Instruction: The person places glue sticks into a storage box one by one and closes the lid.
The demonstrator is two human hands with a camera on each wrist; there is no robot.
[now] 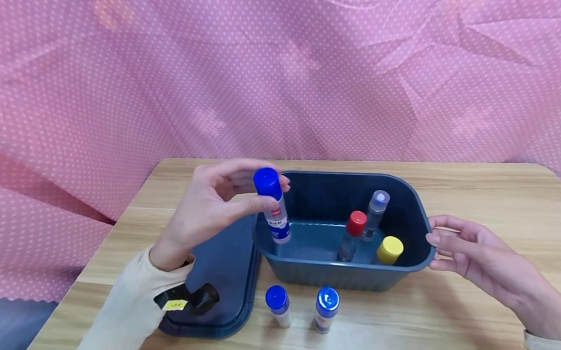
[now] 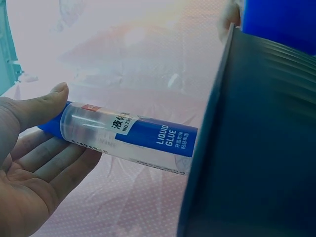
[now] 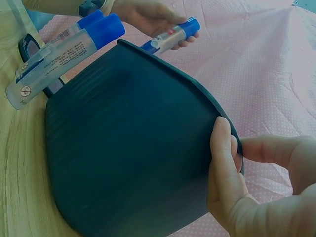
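Observation:
My left hand [image 1: 208,203] holds a blue-capped liquid glue bottle [image 1: 278,224] between thumb and fingers, at the left end of a dark blue plastic bin [image 1: 332,274]. In the left wrist view the bottle's label [image 2: 153,136] reads "LIQUID GLUE", and its lower end passes behind the bin's edge. My right hand [image 1: 488,262] pinches the bin's right rim, thumb and fingers on either side of the wall. Inside the bin, toward the right, stand a red-capped bottle [image 1: 353,235], a clear-capped bottle [image 1: 376,213] and a yellow-capped bottle [image 1: 390,250].
Two more blue-capped glue bottles, a left one [image 1: 278,305] and a right one [image 1: 326,308], stand before the bin. A dark blue lid [image 1: 226,277] lies left of it, partly under my left forearm. Pink dotted cloth [image 1: 285,76] hangs behind the wooden table [image 1: 477,183].

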